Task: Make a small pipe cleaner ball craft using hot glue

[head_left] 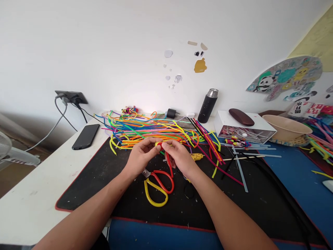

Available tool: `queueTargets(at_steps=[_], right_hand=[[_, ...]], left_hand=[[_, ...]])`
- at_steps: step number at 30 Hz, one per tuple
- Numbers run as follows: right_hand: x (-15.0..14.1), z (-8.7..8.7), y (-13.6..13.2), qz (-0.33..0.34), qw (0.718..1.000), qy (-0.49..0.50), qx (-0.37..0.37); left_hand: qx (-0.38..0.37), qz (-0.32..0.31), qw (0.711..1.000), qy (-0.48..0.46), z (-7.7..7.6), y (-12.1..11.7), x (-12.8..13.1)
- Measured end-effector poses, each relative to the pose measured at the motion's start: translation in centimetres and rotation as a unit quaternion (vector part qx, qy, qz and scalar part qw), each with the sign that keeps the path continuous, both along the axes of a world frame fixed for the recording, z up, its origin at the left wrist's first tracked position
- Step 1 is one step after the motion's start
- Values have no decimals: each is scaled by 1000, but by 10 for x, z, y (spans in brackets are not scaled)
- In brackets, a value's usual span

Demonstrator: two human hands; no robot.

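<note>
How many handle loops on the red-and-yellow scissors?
2, both on the black mat: the red loop, nearer the right hand; the yellow loop, lower in the picture. Neither seems hidden.

Left forearm (104, 205) and right forearm (221, 205) bare, converging from below. Left hand (142, 154), right hand (180, 156) close together; fingers (148, 141) curled, thumbs (154, 151) angled inward, both pinching.

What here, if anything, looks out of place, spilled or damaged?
Pale specks dot the black mat near the scissors, looking like loose debris on a dark surface. On the wall, irregular gray patches left of the gold sticker look odd, perhaps sticker remnants. No liquid spill is visible.
</note>
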State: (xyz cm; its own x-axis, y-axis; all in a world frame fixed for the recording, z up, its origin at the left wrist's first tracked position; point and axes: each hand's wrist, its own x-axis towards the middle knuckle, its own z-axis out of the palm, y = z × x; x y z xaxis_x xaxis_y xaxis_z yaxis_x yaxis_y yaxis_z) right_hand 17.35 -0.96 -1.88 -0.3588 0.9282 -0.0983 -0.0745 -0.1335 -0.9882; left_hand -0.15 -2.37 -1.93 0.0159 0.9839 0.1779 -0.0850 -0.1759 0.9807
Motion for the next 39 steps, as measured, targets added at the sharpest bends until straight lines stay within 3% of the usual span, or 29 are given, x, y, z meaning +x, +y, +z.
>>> queueTargets(at_steps=[18,33,39], right_hand=[[2,2,-2,34,999,33,-25],[1,0,-2,52,998,30,-37],[0,-1,-1,51,998,48,-9]], left_hand=[[-2,-35,999,-26,-3,3,-3],[-35,-16,999,-22,-1,5,0],[-19,-25,999,-36,-4,4,-1]])
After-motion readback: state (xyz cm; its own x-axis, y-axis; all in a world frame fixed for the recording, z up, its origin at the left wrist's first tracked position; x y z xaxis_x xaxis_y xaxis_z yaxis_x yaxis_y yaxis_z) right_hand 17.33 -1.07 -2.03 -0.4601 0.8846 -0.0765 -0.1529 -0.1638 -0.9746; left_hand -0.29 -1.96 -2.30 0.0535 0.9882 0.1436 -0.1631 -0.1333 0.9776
